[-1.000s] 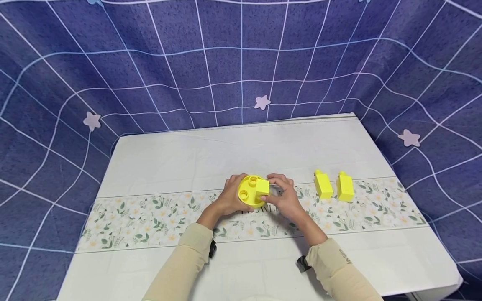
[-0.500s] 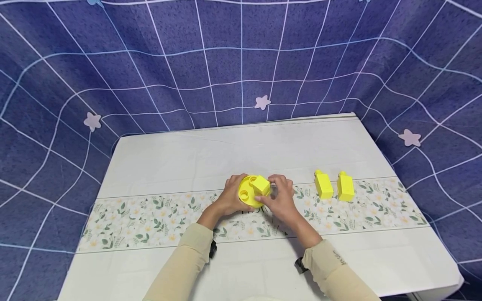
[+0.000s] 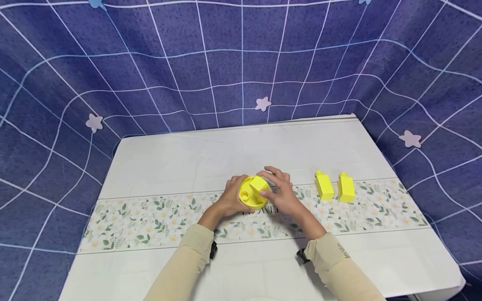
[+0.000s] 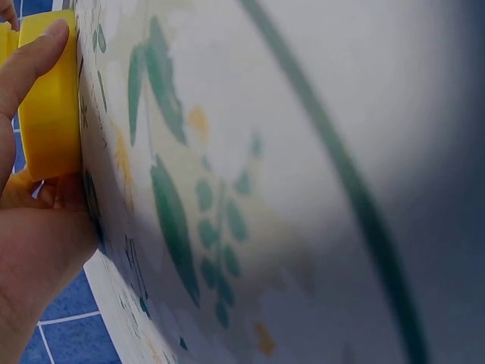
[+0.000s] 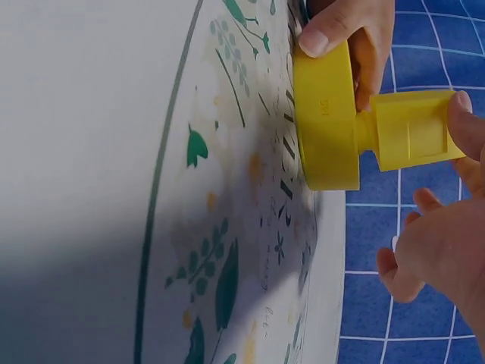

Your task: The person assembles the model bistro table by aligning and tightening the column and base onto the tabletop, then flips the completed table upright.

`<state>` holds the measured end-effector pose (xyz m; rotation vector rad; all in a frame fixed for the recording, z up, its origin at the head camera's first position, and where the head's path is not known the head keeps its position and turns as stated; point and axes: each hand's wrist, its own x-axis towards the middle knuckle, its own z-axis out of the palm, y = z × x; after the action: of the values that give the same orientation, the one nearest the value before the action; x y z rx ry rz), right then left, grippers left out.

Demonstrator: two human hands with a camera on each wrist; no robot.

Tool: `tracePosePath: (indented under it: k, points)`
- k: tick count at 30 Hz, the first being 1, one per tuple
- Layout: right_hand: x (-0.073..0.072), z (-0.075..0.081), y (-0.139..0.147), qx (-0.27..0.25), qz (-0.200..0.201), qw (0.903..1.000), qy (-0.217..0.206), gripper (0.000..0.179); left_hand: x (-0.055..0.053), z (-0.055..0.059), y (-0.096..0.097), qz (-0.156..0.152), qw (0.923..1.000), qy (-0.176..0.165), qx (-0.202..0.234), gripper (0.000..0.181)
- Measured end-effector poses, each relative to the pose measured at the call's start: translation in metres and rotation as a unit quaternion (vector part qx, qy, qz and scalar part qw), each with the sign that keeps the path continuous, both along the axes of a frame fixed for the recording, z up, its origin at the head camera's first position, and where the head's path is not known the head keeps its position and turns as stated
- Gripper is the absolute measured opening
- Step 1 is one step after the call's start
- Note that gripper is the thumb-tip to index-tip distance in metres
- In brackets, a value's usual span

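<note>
On the table [image 3: 180, 161], one round base [image 3: 251, 202], three yellow blocks [image 3: 324, 187]

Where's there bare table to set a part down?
Widest: left of the left grip, and behind the round base toward the curtain. Narrower: between the right grip and the two loose blocks. Crowded: around the base, with both grips close and another block on top.

Deep-blue curtain fabric [image 3: 222, 69], gridded in pale lines, sweeps from 8 o'clock over 12 to 4 around a white-covered table [image 3: 180, 156]; a floral band [image 3: 150, 221] crosses from 8 to 4, while pale stars [image 3: 262, 103] hang at 9, 1 and 3.
</note>
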<state>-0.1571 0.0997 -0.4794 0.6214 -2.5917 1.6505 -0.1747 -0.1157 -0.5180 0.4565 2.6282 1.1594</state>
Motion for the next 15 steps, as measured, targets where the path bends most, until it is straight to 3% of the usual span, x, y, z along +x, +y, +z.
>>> tracePosePath:
  k: [6,9,12,15]
  points:
    - [0.001,-0.005,-0.008,-0.038,-0.078,0.9962,-0.007,0.040,0.000,0.000,0.001,0.009,0.9999,-0.005,-0.008,0.112]
    - [0.003,-0.007,-0.011,-0.049,-0.099,0.9938,-0.012,0.044,0.000,0.000,0.001,0.009,0.9998,-0.009,-0.012,0.112]
    - [0.003,-0.006,-0.008,-0.044,-0.092,0.9947,-0.014,0.047,0.000,0.001,0.001,0.008,0.9999,-0.007,-0.009,0.113]
    - [0.002,0.000,-0.001,-0.028,-0.060,0.9976,-0.020,0.049,0.000,0.001,0.001,0.007,0.9999,-0.006,-0.006,0.114]
